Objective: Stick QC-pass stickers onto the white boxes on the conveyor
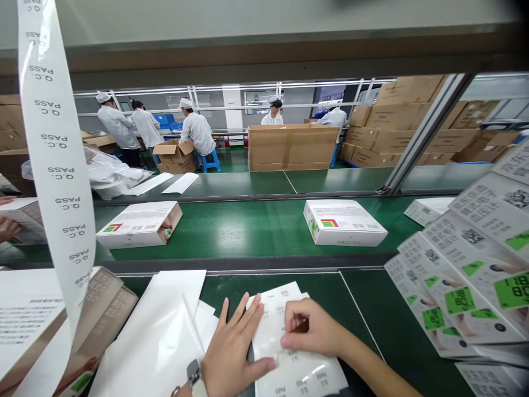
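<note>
A sheet of clear Q.C. PASS stickers (289,361) lies on the green worktop in front of me, over more white paper. My left hand (233,350) is spread flat across the sheet's left edge, fingers stretched out, with a watch on its wrist. On the sheet's right side my right hand (309,328) is closed in a pinch, thumb against curled fingers. Whatever sits between those fingertips is too small to make out. White backing sheets (152,331) lie just left of my left hand.
A Q.C. PASS sticker strip (58,154) hangs at left, near stacked printed boxes (28,325). Stacks of box sleeves (467,264) stand at right. White boxes (138,223) lie on the green conveyor (243,229). Another person's hands (8,220) hold a box at far left.
</note>
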A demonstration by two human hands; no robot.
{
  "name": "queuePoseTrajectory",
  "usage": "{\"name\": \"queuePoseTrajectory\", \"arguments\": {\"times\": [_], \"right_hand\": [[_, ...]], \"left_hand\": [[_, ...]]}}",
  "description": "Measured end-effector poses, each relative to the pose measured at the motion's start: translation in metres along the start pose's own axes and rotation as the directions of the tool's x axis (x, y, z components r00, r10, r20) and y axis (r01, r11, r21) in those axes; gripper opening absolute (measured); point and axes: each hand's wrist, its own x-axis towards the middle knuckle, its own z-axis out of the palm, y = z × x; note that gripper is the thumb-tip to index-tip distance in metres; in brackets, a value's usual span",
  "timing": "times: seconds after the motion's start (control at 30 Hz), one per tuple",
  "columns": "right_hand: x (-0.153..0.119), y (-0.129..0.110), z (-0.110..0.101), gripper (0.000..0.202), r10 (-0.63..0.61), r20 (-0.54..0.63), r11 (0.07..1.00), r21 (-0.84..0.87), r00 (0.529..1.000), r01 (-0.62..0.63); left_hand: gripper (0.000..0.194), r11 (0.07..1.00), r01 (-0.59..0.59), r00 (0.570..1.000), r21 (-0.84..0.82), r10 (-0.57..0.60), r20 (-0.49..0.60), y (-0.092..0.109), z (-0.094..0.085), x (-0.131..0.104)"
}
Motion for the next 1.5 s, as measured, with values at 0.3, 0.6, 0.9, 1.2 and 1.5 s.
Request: {"name": "queuePoseTrajectory", "arguments": {"times": [0.3, 0.6, 0.9, 1.2, 1.5], "right_hand": [[-0.001, 0.014, -0.079, 0.031, 0.086, -0.437, 0.989, 0.149, 0.895, -0.023], [0.011, 0.006, -0.187, 0.032, -0.109, -0.604, 0.946, -0.308, 0.789, -0.104], [0.042, 0.025, -0.223, 0.036, -0.047, -0.458, 0.879, -0.441, 0.888, -0.181], [0.054, 0.025, -0.218, 0.034, -0.040, -0.463, 0.791, -0.557, 0.885, -0.255], [0.063, 0.009, -0.201, 0.031, -0.146, -0.429, 0.563, -0.777, 0.891, -0.282]], "left_hand": [[0.081, 0.994, -0.042, 0.992, 0.103, 0.054, -0.114, -0.007, 0.000, 0.002], [0.057, 0.976, -0.046, 0.948, 0.213, 0.110, -0.299, -0.012, -0.075, 0.056], [0.045, 0.970, -0.227, 0.958, 0.085, 0.238, -0.159, -0.020, -0.068, 0.183], [0.051, 0.946, -0.319, 0.933, 0.064, 0.325, -0.152, -0.016, -0.039, 0.226], [0.048, 0.930, -0.311, 0.929, 0.196, 0.341, -0.144, -0.026, -0.039, 0.222]]}}
